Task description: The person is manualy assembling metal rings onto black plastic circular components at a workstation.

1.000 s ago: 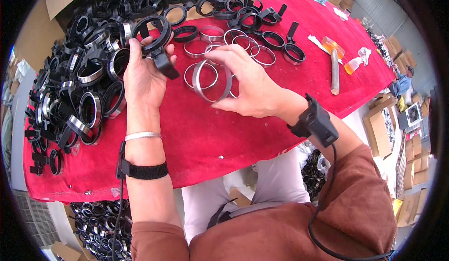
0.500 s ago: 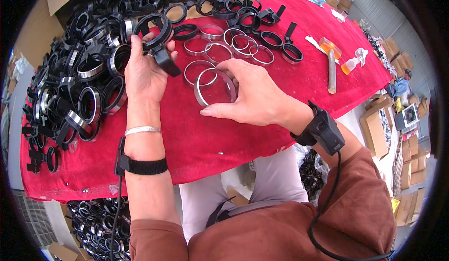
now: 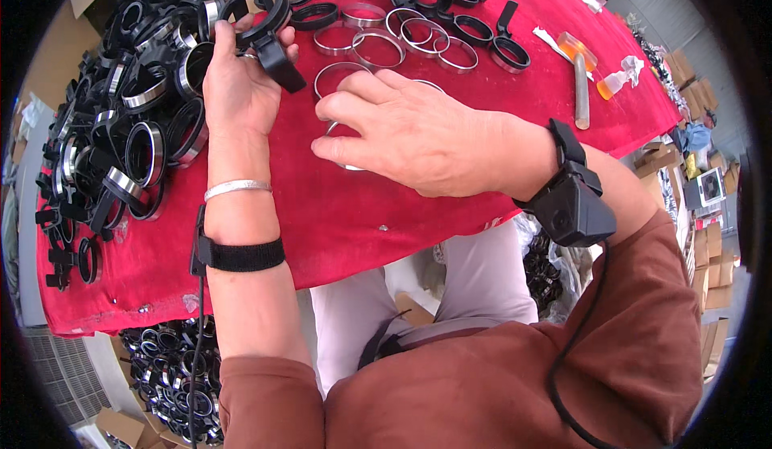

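My left hand (image 3: 245, 91) is closed around a black plastic ring with a projecting tab (image 3: 279, 63), holding it raised above the red cloth. To its right, my right hand (image 3: 402, 131) is palm down with its fingers curled round a thin silver metal ring (image 3: 331, 129). Most of that ring is hidden by the hand; a bit shows between thumb and fingers. Another bright arc shows behind the knuckles, and I cannot make out whether it belongs to the same ring. Several loose metal rings (image 3: 378, 49) lie just beyond, one partly covered by my fingers.
A large heap of black rings with metal bands (image 3: 145, 151) covers the left and far side. A hammer-like tool with an amber head (image 3: 581, 87) and a small bottle of orange liquid (image 3: 615, 83) rest at the right. The red-covered table (image 3: 322, 232) ends near my lap.
My right hand has turned palm down over the metal ring, which showed upright between thumb and fingers before. My left hand keeps its hold on the black ring. The whole view has shifted slightly.
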A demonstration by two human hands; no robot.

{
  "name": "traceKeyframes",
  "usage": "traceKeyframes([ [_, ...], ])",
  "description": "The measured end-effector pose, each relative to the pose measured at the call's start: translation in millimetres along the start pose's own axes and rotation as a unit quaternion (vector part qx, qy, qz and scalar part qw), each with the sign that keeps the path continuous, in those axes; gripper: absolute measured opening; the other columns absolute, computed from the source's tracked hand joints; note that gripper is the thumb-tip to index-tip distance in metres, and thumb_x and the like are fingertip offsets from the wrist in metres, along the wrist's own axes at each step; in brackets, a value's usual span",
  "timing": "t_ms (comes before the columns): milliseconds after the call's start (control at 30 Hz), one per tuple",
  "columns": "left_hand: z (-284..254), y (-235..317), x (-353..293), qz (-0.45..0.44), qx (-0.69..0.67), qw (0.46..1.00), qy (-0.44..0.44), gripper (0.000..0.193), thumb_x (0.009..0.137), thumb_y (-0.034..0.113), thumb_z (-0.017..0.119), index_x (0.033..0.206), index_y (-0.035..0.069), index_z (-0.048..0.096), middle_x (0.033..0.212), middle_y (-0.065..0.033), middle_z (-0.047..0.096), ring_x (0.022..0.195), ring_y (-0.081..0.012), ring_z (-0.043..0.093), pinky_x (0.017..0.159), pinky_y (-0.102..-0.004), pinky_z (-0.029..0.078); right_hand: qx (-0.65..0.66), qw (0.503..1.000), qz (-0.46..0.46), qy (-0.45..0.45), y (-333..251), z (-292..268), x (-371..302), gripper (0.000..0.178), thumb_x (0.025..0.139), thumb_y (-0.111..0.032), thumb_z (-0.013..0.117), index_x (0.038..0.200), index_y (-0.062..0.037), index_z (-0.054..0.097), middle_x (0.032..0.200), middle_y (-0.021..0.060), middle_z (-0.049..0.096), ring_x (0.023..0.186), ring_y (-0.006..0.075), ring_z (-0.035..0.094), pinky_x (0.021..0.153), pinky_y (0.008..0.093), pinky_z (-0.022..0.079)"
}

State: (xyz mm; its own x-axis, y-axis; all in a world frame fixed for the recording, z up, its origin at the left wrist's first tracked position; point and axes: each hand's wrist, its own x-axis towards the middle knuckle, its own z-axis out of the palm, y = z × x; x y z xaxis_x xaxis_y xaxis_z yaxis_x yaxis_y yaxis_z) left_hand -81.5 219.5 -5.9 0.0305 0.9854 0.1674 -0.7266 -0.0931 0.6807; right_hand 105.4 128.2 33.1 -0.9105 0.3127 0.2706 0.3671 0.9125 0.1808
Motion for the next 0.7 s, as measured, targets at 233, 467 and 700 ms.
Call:
traceKeyframes([
  [233,-2,0,-1,-0.028,-0.001,0.999,-0.039,0.044,0.099,0.04,0.029,0.114,0.001,0.043,0.113,-0.0249,0.056,0.092,-0.0298,0.061,0.077,-0.039,0.052,0.118,0.977,0.012,-0.176,3,-3,2,0.059,0.064,0.003,0.061,0.121,-0.0092,0.052,0.123,0.0113,0.046,0.116,0.029,0.042,0.091,0.0441,0.04],
  [467,7,3,-2,-0.087,-0.007,0.99,-0.107,0.051,0.1,0.04,0.025,0.126,-0.001,0.039,0.122,-0.0279,0.051,0.098,-0.0306,0.061,0.079,-0.0368,0.054,0.183,0.97,0.048,-0.155,14,2,-6,0.058,0.064,-0.004,0.064,0.12,-0.0017,0.052,0.122,0.0185,0.048,0.115,0.0345,0.046,0.094,0.0458,0.041],
  [700,13,2,-4,0.019,0.11,0.992,-0.062,0.039,0.097,0.038,0.043,0.117,0.004,0.044,0.098,-0.0129,0.061,0.076,-0.0237,0.065,0.061,-0.0325,0.055,0.083,0.966,0.192,-0.152,-5,9,4,0.052,0.069,-0.031,0.071,0.101,0.0067,0.055,0.088,0.0202,0.058,0.08,0.0357,0.06,0.07,0.0409,0.05],
])
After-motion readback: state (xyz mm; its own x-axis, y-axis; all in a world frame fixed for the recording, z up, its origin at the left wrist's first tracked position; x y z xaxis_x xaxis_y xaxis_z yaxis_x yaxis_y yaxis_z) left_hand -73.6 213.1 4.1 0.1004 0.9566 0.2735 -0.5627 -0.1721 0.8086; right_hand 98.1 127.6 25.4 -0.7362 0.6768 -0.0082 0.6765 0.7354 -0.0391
